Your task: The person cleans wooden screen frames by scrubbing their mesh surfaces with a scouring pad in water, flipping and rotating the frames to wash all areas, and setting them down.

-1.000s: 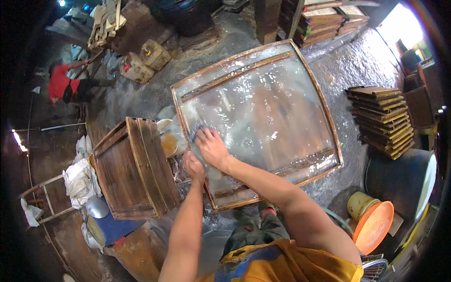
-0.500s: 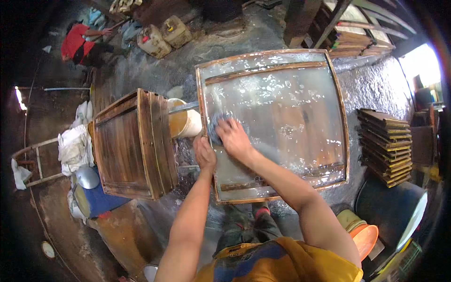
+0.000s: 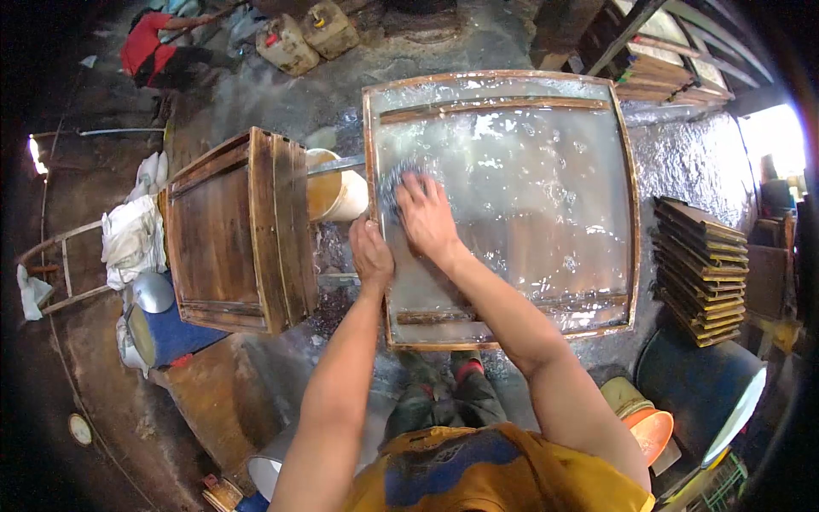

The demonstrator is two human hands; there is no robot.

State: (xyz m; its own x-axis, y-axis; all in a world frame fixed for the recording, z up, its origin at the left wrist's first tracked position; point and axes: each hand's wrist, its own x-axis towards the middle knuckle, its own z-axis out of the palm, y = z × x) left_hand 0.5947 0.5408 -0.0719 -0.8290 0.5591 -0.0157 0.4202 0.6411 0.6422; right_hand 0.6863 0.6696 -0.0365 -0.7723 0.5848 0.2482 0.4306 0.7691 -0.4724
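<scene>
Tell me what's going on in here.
A person's right hand holds a dark scrubber against the wet, cloudy surface of a wood-framed tray, close to its left edge. Their left hand is at that tray's left rim. A white bucket sits just left of the tray, with a stack of wooden trays beyond it. Farther off, at upper left, is another person in a red top.

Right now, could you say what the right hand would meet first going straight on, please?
With the dark pad leading, the right hand would probably meet the tray's left rim; depth is unclear.
</scene>
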